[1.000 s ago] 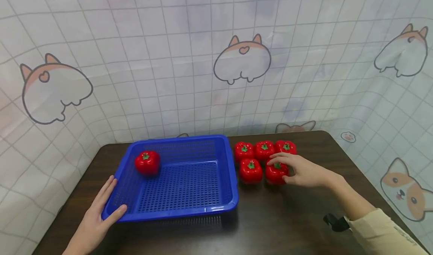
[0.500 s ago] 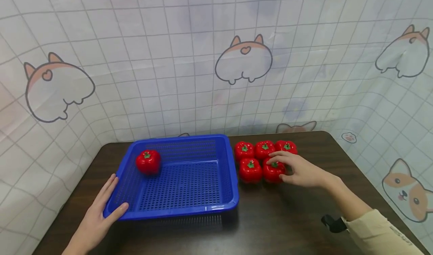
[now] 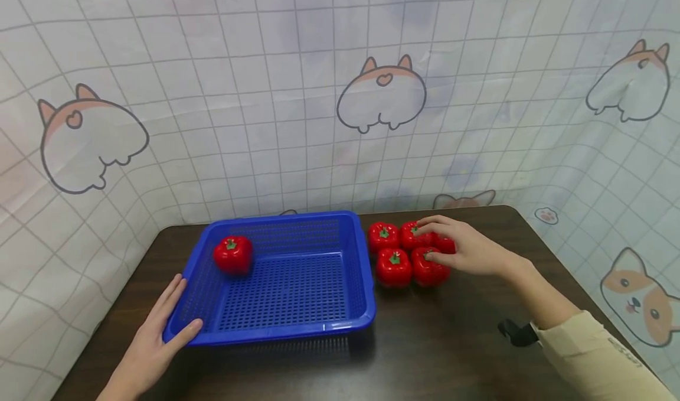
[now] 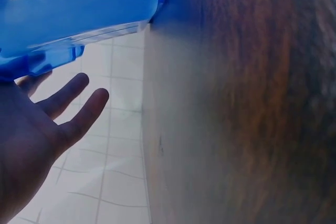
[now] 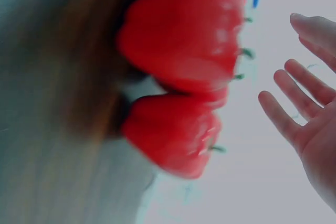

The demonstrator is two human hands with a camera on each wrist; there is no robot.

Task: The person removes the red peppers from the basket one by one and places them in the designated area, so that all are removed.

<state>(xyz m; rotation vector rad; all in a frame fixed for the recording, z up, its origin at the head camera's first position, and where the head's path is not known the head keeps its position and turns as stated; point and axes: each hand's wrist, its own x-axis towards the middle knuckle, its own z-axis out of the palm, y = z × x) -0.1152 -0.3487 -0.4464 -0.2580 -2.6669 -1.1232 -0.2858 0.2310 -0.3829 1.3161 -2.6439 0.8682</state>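
My right hand (image 3: 470,247) hovers just above a group of red bell peppers, its fingers spread and loosely bent, holding nothing. Below its thumb sits the front right bell pepper (image 3: 429,274), beside another front bell pepper (image 3: 394,269). Behind them stands a back row, its right end partly hidden by my fingers. In the right wrist view the hand (image 5: 315,103) is apart from the peppers' green stems. My left hand (image 3: 154,336) lies against the near left corner of a blue plastic basket (image 3: 281,331), fingers extended along its side. One bell pepper (image 3: 232,255) is inside the basket, at its left.
Everything stands on a dark wooden table (image 3: 425,348). A white gridded cloth (image 3: 265,123) printed with cartoon dogs hangs behind and at the sides. A black strap (image 3: 517,333) sticks out by the right sleeve.
The front right bell pepper has slid slightly left, closer to its neighbour. My right hand has then let go of it and risen. My left hand stays at the basket.
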